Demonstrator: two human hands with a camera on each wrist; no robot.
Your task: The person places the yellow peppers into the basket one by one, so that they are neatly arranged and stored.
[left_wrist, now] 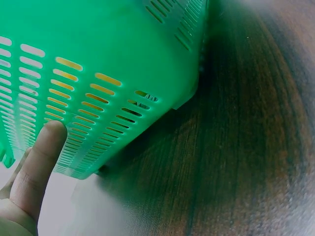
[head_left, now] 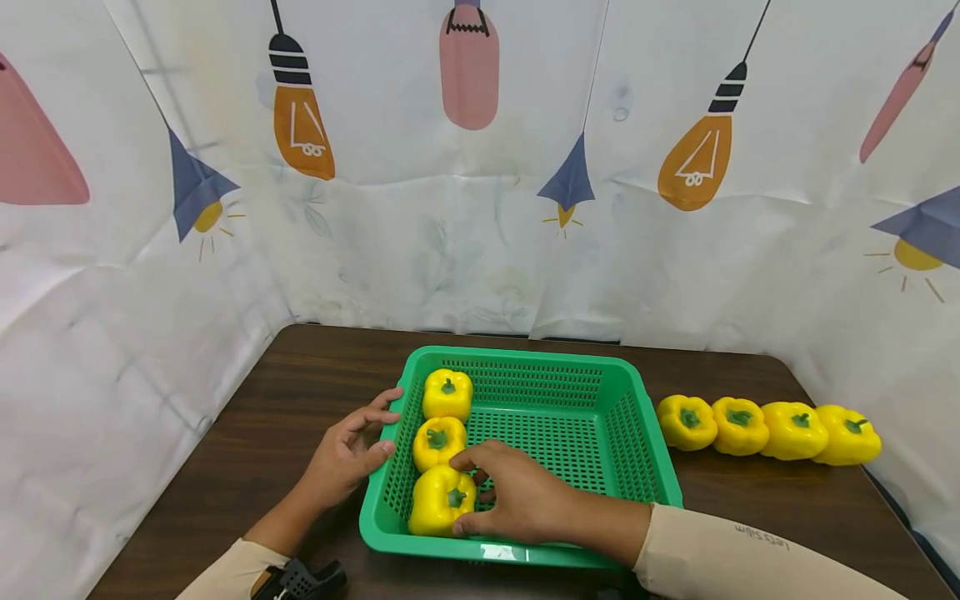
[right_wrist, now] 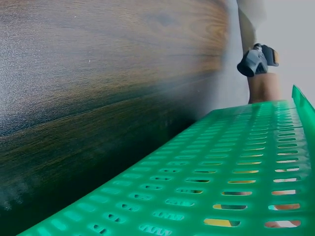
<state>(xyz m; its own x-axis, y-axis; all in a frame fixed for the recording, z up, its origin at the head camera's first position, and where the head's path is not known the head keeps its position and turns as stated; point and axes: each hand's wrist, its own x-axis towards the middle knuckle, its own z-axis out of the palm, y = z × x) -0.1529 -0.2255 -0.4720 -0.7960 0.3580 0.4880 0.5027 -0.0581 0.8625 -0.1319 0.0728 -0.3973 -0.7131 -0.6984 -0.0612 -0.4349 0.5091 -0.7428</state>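
A green plastic basket [head_left: 525, 557] with slotted walls sits on the table. Inside, along its left wall, three yellow bell peppers stand in a row: a far one [head_left: 447, 395], a middle one [head_left: 438, 442] and a near one [head_left: 435, 504]. My right hand [head_left: 525, 496] reaches over the near rim and grips the near pepper, thumb on its near side and fingers on its far side. At the left rim my left hand [head_left: 348, 450] rests with fingers spread; in the left wrist view a finger [left_wrist: 42, 162] touches the slotted wall.
Several more yellow bell peppers [head_left: 797, 431] lie in a row on the dark wooden table [head_left: 330, 367], right of the basket. A white curtain [head_left: 465, 242] printed with lamps hangs behind the table and along its left side. A black strap device [head_left: 300, 579] is on the left wrist.
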